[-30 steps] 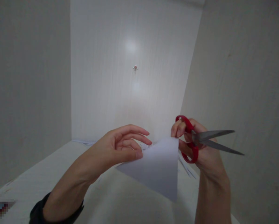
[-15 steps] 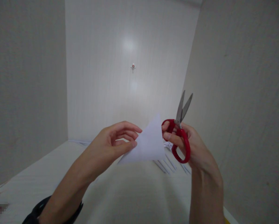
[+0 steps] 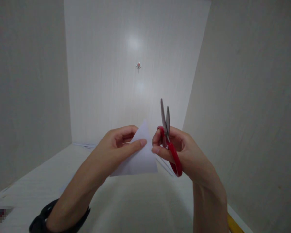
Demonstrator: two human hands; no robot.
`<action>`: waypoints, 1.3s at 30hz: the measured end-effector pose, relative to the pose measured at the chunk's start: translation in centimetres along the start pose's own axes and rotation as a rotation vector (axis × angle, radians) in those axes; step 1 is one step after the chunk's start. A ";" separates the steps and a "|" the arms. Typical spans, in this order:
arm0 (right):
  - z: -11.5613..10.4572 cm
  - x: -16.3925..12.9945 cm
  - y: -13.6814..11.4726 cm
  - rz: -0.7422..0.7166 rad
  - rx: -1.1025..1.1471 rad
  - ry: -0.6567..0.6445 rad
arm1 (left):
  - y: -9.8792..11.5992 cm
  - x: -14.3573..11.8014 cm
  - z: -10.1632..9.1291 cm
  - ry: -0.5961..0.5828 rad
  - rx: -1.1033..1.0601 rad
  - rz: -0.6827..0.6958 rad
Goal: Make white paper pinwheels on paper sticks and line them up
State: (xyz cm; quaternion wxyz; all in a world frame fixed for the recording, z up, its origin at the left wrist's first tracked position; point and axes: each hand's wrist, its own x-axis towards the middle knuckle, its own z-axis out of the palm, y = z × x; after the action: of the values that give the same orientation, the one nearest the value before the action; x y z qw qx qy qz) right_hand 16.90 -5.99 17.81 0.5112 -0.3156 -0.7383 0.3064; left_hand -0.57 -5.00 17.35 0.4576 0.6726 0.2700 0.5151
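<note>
A white folded-looking triangle of paper (image 3: 142, 160) is pinched by my left hand (image 3: 120, 145), the thumb lying across its front and the fingers behind it. Its tip points upward. My right hand (image 3: 184, 149) holds red-handled scissors (image 3: 173, 152), with the thumb and fingers through or around the loops. The blades point up and stand slightly apart, to the right of the paper. My right thumb and fingertips come close to the paper's right edge; whether they touch it I cannot tell.
Behind my hands, thin white paper strips or sheets (image 3: 84, 145) lie on the pale tabletop (image 3: 140, 207). Light panels rise at the back and both sides. A small sticker-like mark (image 3: 138, 65) is on the back panel. A yellow object (image 3: 234, 224) shows at lower right.
The paper has shifted left and my left thumb now reaches further across it. My right hand has come left toward the paper, turning the scissors more edge-on, their blades nearer together.
</note>
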 end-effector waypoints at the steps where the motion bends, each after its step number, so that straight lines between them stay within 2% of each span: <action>1: 0.0 0.0 0.0 0.003 0.001 0.014 | 0.0 -0.1 0.0 0.019 -0.001 0.007; 4: 0.1 0.0 -0.2 0.017 0.018 0.005 | -0.1 -0.1 -0.1 0.057 0.003 0.028; 8: 0.2 0.0 -0.4 0.036 0.013 -0.033 | -0.3 0.1 -0.1 0.051 0.005 0.016; 13: 0.3 0.0 -0.1 0.006 0.015 -0.050 | -0.3 -0.1 -0.1 0.051 -0.009 -0.010; 17: 0.4 -0.1 -0.1 -0.003 -0.015 -0.049 | -0.2 -0.3 -0.1 0.081 0.010 0.026; 22: 0.3 0.2 -0.1 0.008 -0.159 0.035 | 0.1 -0.4 0.1 0.147 0.047 0.089; 26: 0.2 0.4 0.7 0.023 -0.339 0.089 | 0.3 -0.4 0.2 0.129 0.036 0.090; 29: 0.0 0.5 1.4 0.062 -0.479 0.064 | 0.5 -0.4 0.2 0.106 0.073 0.106; 34: -0.2 1.7 4.0 0.101 -0.633 -0.029 | 0.8 -0.3 0.2 0.104 0.255 0.166; 37: 0.4 2.3 7.3 0.088 -0.701 -0.082 | -0.1 0.4 0.0 0.113 0.333 0.191; 39: 1.3 2.0 10.0 0.126 -0.776 -0.043 | -1.7 1.0 -0.3 0.132 0.392 0.198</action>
State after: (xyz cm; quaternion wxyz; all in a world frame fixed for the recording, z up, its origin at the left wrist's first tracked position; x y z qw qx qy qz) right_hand 16.67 1.54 10.76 0.3185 -0.5236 -0.7891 0.0417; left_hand -0.36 -3.34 16.34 0.2468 0.7368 0.3270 0.5379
